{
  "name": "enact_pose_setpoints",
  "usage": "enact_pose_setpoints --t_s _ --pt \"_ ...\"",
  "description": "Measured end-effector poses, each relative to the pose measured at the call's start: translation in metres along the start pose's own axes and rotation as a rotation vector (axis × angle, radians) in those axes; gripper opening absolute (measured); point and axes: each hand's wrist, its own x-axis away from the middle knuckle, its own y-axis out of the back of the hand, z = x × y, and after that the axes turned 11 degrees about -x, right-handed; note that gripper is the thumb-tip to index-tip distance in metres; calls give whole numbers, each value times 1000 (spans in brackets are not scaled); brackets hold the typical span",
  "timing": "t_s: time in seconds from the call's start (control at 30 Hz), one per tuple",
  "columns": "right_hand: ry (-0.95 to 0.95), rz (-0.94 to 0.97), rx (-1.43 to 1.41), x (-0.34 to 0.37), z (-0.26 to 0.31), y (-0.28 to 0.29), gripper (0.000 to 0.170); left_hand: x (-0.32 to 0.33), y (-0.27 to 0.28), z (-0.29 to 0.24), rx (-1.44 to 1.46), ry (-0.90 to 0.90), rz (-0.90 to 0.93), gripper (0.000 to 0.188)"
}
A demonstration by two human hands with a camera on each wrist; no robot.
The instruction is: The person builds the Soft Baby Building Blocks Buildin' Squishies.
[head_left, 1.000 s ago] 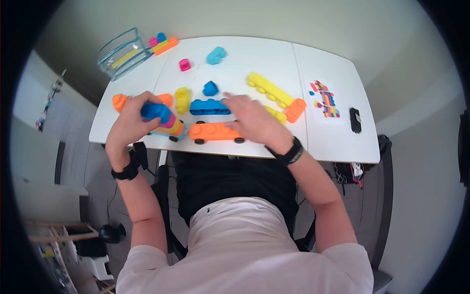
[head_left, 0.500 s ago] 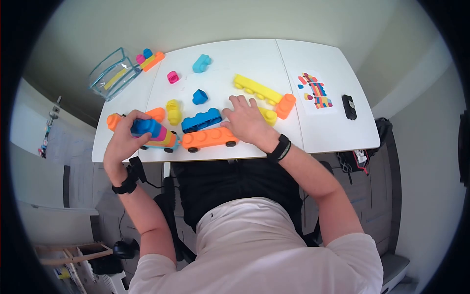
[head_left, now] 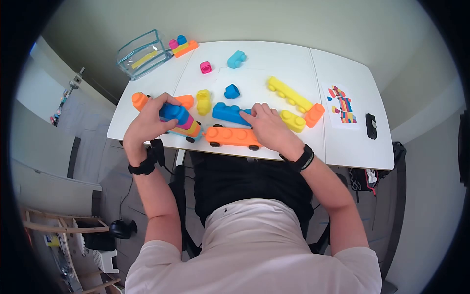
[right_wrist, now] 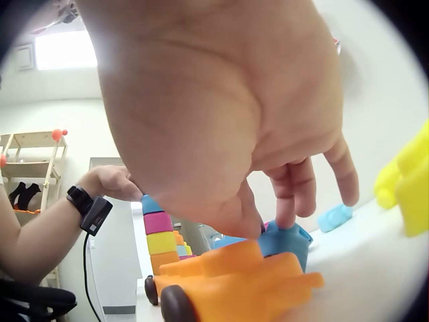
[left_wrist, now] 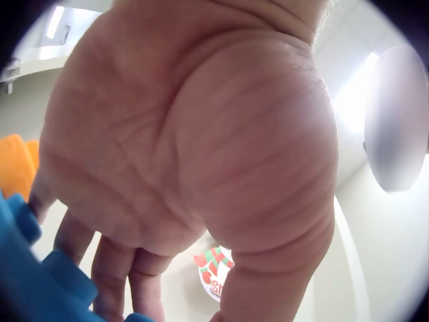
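Observation:
In the head view, the left hand [head_left: 151, 119] grips a blue block [head_left: 174, 112] on top of a stack of pink, yellow and orange blocks on a wheeled base. Blue studs [left_wrist: 70, 278] show beside its fingers in the left wrist view. The right hand [head_left: 274, 130] holds the right end of a long blue block [head_left: 226, 112], which lies behind an orange wheeled car [head_left: 230, 136]. In the right wrist view, its fingers [right_wrist: 287, 201] reach down to the blue block [right_wrist: 287, 243], above the orange car [right_wrist: 234, 278]. The right hand hides part of both.
Yellow blocks [head_left: 203, 102] [head_left: 289, 93], an orange block [head_left: 314, 115], a small blue block [head_left: 232, 91], a pink block [head_left: 205, 67] and a light-blue block [head_left: 236, 59] lie around. A clear case [head_left: 143, 55] stands back left; a picture sheet [head_left: 344, 109] and black device [head_left: 371, 126] lie right.
The right hand has closed from spread fingers onto the long blue block's right end. That block's studs are turned more upward than at first. The left hand keeps its grip; the head view has shifted.

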Motion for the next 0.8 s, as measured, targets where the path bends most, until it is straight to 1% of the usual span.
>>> enact_pose_setpoints --t_s 0.03,0.07,0.13,0.17,0.23,0.27,0.33,0.37,0.43,0.47,0.53,0.57,0.63,0.67,0.73,0.8 --pt "-21 -14 -5 0 -2 -4 44 1 0 -3 -9 11 -5 47" --pt "-14 -11 -4 -2 -4 -9 44 2 1 -4 -7 17 -9 47" --pt "110 -271 -55 0 -7 -20 29 2 1 -6 25 27 -1 46" --pt "111 -269 -55 0 -8 -22 29 1 0 -5 27 29 -1 46" --pt "141 -344 -74 -1 -9 -25 16 0 -1 -2 -31 -14 -19 46" --pt "142 -344 -73 -3 -10 -23 16 -1 -1 -1 -31 -13 -21 46" --pt "-51 -134 -185 -8 -9 -17 11 -1 0 0 -58 -21 -6 45" --pt "-50 -134 -185 -8 -7 -15 11 -1 0 -1 -58 -21 -7 45" --pt "-69 -240 -205 -6 -3 -11 14 0 1 -7 -22 17 6 46" --pt "-67 -240 -204 -6 -4 -12 14 1 1 -8 -21 18 4 46" --pt "0 -337 -241 -6 -7 -14 17 2 1 -9 -8 6 -18 49" --pt "3 -335 -240 -6 -3 -8 17 2 2 -9 -8 9 -20 49" --pt "49 -406 -270 -4 5 6 22 1 2 -9 -42 1 -16 49" --pt "52 -400 -272 -3 10 13 22 1 2 -8 -39 8 -15 49" --pt "141 -397 -389 1 22 24 21 2 3 -8 -62 -24 -27 48" --pt "144 -358 -417 6 32 27 21 4 4 -17 -53 32 -8 48"
